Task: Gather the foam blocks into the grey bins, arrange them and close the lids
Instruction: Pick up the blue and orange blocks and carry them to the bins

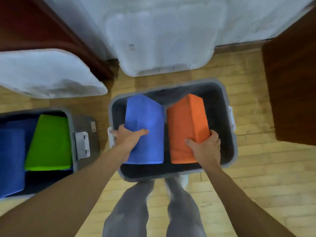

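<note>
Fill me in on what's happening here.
A person stands over an open grey bin, left hand gripping a blue foam block and right hand an orange one, side by side inside it. A second bin on the left holds green and blue blocks. Both lids are off.

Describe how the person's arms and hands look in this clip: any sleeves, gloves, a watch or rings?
Both forearms are bare up to the frame edge, with no sleeves in view. The left hand and right hand are ungloved. No watch, bracelet or ring shows on either wrist or on the visible fingers, though the picture is slightly blurred. Below, the person wears grey trousers.
</note>
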Tool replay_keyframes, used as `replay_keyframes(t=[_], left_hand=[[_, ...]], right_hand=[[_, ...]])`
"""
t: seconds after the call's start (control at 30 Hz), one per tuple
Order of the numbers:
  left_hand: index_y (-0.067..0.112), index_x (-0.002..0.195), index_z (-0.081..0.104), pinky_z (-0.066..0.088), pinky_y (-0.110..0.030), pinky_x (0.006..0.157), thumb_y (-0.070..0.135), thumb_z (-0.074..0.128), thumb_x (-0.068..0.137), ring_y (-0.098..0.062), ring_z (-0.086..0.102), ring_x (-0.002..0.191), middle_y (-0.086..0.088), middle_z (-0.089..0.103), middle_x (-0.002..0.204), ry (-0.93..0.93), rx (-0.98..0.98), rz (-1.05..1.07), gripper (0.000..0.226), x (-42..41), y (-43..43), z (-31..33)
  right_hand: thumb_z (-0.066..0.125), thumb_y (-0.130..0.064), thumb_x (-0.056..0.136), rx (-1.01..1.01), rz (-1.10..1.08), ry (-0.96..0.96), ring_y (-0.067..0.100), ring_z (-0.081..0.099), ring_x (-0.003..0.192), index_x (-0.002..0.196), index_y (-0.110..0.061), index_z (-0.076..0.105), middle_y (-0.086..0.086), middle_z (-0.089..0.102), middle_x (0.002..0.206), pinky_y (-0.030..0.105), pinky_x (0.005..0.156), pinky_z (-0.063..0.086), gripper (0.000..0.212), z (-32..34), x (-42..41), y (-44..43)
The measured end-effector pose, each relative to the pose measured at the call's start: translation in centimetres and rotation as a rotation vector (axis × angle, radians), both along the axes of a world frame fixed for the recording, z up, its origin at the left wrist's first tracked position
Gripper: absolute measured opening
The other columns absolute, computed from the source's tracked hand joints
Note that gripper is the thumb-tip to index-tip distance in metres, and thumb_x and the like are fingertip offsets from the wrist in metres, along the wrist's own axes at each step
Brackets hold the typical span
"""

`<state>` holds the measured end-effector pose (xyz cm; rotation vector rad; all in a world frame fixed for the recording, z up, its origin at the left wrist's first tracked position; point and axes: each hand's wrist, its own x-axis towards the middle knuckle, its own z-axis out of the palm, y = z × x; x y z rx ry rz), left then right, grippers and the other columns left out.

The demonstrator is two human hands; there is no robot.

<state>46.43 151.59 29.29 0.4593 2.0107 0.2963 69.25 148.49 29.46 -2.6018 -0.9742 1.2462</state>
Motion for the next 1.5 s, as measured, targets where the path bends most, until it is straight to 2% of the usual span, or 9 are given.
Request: replay_keyframes(t=[0.1, 0.23, 0.4, 0.6, 0.73, 0.93, 1.1, 1.33, 1.5], left_hand=[[0.01, 0.138, 0.03, 0.047, -0.036, 0.087, 0.036, 0.084, 0.069, -0.027, 0.053, 0.113, -0.006, 0.044, 0.136, 0.041, 0.014, 0.049, 0.092, 0.0, -0.5, -7.8], [0.007, 0.135, 0.029, 0.042, -0.03, 0.082, 0.037, 0.069, 0.086, -0.026, 0.055, 0.11, -0.009, 0.048, 0.133, 0.068, -0.005, 0.001, 0.071, -0.8, -1.2, -14.6], [0.011, 0.139, 0.045, 0.046, -0.033, 0.089, 0.014, 0.046, 0.097, -0.028, 0.055, 0.112, -0.011, 0.053, 0.135, 0.096, -0.099, -0.182, 0.042, -1.9, -2.3, -15.7], [0.019, 0.086, 0.063, 0.051, -0.044, 0.094, 0.018, 0.051, 0.091, -0.03, 0.065, 0.097, -0.01, 0.068, 0.102, -0.073, -0.103, -0.147, 0.013, -0.9, -3.7, -5.5], [0.014, 0.103, 0.065, 0.048, -0.035, 0.09, 0.016, 0.049, 0.094, -0.024, 0.064, 0.096, -0.006, 0.067, 0.102, -0.137, -0.09, -0.219, 0.018, -0.5, -5.5, 6.1], [0.013, 0.104, 0.063, 0.044, -0.022, 0.063, 0.018, 0.049, 0.096, -0.018, 0.063, 0.08, -0.007, 0.066, 0.093, -0.16, -0.031, -0.193, 0.017, -2.0, -11.6, 25.0], [0.019, 0.101, 0.062, 0.047, -0.029, 0.072, 0.018, 0.049, 0.094, -0.018, 0.067, 0.082, -0.003, 0.07, 0.089, -0.116, 0.07, -0.108, 0.015, -4.0, -19.2, 37.1], [0.017, 0.099, 0.064, 0.047, -0.031, 0.076, 0.012, 0.05, 0.092, -0.018, 0.067, 0.081, -0.005, 0.07, 0.092, -0.101, 0.153, 0.291, 0.017, -9.6, -36.7, 42.0], [0.009, 0.107, 0.061, 0.042, -0.027, 0.065, 0.006, 0.047, 0.093, -0.019, 0.061, 0.074, -0.009, 0.066, 0.088, -0.123, 0.167, 0.666, 0.02, -12.7, -54.2, 40.3]], right_hand=[[0.08, -0.049, 0.068, 0.007, -0.054, 0.082, 0.032, 0.049, 0.122, 0.143, -0.014, 0.025, 0.01, 0.044, 0.138, 0.043, 0.099, 0.042, 0.099, -8.0, 0.2, 0.9], [0.075, -0.049, 0.074, -0.043, -0.005, 0.161, 0.031, 0.055, 0.117, 0.141, -0.014, 0.026, 0.01, 0.051, 0.135, 0.037, 0.093, 0.044, 0.09, -15.3, -0.2, 1.0], [0.065, -0.022, 0.087, -0.109, 0.177, 0.151, 0.028, 0.057, 0.116, 0.126, -0.007, 0.057, 0.014, 0.062, 0.124, 0.03, 0.095, 0.041, 0.042, -16.7, -1.9, 0.3], [0.059, -0.017, 0.09, -0.171, 0.295, 0.22, 0.024, 0.059, 0.107, 0.112, -0.012, 0.066, 0.007, 0.067, 0.112, 0.02, 0.08, 0.041, 0.024, -6.9, -2.6, -1.3], [0.053, -0.015, 0.09, -0.202, 0.425, 0.282, 0.016, 0.055, 0.079, 0.102, -0.017, 0.066, 0.003, 0.064, 0.091, 0.004, 0.051, 0.038, 0.017, 4.5, -2.0, -2.7], [0.05, -0.017, 0.088, -0.192, 0.676, 0.238, 0.02, 0.059, 0.088, 0.094, -0.024, 0.067, 0.0, 0.066, 0.092, 0.028, 0.081, 0.046, 0.019, 22.7, -1.9, -5.6], [0.048, -0.016, 0.089, -0.143, 0.889, 0.231, 0.021, 0.061, 0.086, 0.092, -0.017, 0.068, 0.002, 0.065, 0.09, 0.031, 0.083, 0.049, 0.02, 33.5, -4.5, -8.8], [0.054, -0.026, 0.089, -0.194, 1.18, 0.216, 0.027, 0.066, 0.095, 0.1, -0.011, 0.067, 0.007, 0.071, 0.099, 0.041, 0.092, 0.051, 0.023, 37.5, -11.5, -16.2], [0.056, -0.023, 0.087, -0.279, 1.354, 0.198, 0.022, 0.067, 0.078, 0.091, -0.015, 0.065, 0.005, 0.069, 0.085, 0.034, 0.072, 0.053, 0.013, 36.9, -19.7, -24.9]])
